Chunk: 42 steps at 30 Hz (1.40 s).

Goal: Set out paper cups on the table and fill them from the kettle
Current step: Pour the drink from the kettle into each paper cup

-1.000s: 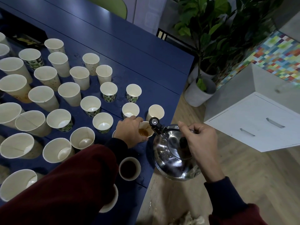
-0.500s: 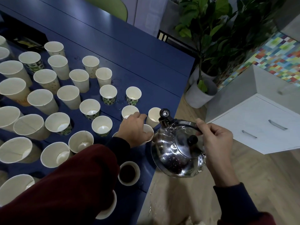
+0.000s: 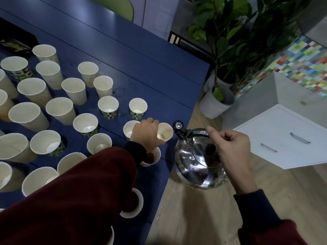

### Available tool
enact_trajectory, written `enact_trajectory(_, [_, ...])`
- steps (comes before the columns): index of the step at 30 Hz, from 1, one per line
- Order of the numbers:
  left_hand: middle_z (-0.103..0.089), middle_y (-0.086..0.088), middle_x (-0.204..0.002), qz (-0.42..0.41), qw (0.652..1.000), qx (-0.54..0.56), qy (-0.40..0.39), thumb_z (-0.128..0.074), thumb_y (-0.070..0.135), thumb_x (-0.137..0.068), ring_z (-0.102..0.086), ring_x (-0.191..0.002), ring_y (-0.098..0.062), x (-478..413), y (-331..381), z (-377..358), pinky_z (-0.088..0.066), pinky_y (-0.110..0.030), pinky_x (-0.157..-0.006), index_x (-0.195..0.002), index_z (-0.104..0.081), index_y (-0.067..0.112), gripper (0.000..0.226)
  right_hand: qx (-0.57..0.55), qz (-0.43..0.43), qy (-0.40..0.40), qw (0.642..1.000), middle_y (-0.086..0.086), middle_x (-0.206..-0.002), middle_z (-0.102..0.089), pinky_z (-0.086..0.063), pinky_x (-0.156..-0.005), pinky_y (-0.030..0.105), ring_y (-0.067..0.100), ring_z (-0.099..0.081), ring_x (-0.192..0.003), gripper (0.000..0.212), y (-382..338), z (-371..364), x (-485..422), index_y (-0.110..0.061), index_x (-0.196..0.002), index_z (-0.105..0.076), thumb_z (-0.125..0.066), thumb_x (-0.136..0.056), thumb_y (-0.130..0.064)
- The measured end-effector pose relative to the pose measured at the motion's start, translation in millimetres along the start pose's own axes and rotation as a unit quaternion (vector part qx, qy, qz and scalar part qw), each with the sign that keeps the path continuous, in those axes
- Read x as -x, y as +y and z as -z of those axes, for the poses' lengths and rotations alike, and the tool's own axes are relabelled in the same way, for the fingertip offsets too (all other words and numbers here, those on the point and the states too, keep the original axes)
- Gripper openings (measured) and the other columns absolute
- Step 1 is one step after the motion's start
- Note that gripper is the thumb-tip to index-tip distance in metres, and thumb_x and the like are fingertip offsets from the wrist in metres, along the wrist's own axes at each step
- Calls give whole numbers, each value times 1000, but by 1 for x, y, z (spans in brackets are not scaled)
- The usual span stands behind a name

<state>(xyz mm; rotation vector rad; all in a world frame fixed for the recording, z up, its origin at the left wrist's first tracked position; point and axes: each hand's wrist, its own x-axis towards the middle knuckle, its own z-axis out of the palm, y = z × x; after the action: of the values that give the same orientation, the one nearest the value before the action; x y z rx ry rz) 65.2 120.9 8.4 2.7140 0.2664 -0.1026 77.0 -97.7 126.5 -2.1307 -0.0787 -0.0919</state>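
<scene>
no readable writing; left hand [image 3: 147, 134] grips a paper cup [image 3: 165, 131], right hand [image 3: 230, 147] grips the kettle [image 3: 196, 161] handle

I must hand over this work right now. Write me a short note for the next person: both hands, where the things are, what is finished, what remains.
Left hand: on the cup nearest the table's right edge, fingers around its rim side; grip itself not fully visible.
Right hand: closed on the handle of the steel kettle, held level beside the table edge, spout near that cup, not pouring.
Table: many paper cups set out.
Done: two cups with dark liquid, one just below the left hand, one nearer the person.
Left: that cup looks empty; most other cups look empty or hold only a little.
</scene>
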Motion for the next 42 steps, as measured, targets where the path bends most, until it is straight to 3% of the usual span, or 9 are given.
enact_trajectory(11, [-61,-2,-109,-4,999,32,20,-72,53,-79,-57,-101,-25,-5,-8,-5,-44,-39,-83,-113,-64,19,49,35,12,-37,999,-12,-38,-39,-37,-55,28,6,-37,-42,51,2,-22,-15,-25,-43,-53,-78,-86,-37])
enact_trajectory(17, [-60,-2,-110,-3,999,34,18,-71,55,-81,-57,-103,-25,-3,-8,-5,-42,-39,-84,-113,-63,19,49,50,19,-21,998,-12,-36,-35,-34,-50,13,6,-36,-40,58,0,-20,-16,-22,-43,-41,-78,-86,-34])
enact_trajectory(23, [-61,0,-110,1,999,33,30,-69,58,-81,-58,-101,-23,-1,-6,-5,-41,-38,-82,-113,-63,20,50,51,13,-20,998,-11,-38,-37,-32,-49,15,6,-36,-41,56,1,-16,-16,-19,-45,-44,-77,-86,-37])
enact_trajectory(28, [-61,-1,-109,6,999,40,29,-71,55,-80,-58,-101,-24,-1,-5,-6,-42,-39,-83,-111,-63,20,48,28,17,-21,999,-11,-39,-38,-36,-57,21,6,-35,-42,55,1,-17,-14,-18,-46,-46,-77,-87,-37])
enact_trajectory(29, [-61,-2,-108,5,999,42,29,-71,55,-80,-58,-101,-24,-1,-6,-6,-43,-39,-84,-111,-63,19,48,19,20,-18,999,-9,-40,-38,-36,-57,23,8,-35,-44,56,2,-17,-14,-15,-46,-46,-77,-87,-37])
enact_trajectory(32, [-63,-5,-110,-3,998,53,44,-73,52,-79,-59,-103,-27,3,-10,-3,-45,-41,-85,-114,-64,15,52,-3,25,-2,1000,19,-49,-40,-38,-56,30,18,-37,-49,60,2,-16,-14,2,-54,-48,-76,-88,-39])
enact_trajectory(38, [-54,-9,-135,43,994,41,89,-72,36,-82,-49,-118,-32,20,-35,16,-41,-46,-91,-133,-57,15,57,-30,36,16,999,24,-52,-43,-38,-56,33,19,-40,-52,60,-23,-13,-9,7,-57,-52,-76,-88,-38])
enact_trajectory(42, [-45,-11,-142,73,995,56,49,-74,33,-81,-46,-123,-34,29,-53,19,-44,-49,-94,-139,-48,13,66,-43,42,16,998,19,-52,-55,-42,-56,33,18,-48,-51,54,-41,-15,-6,7,-60,-58,-77,-88,-36])
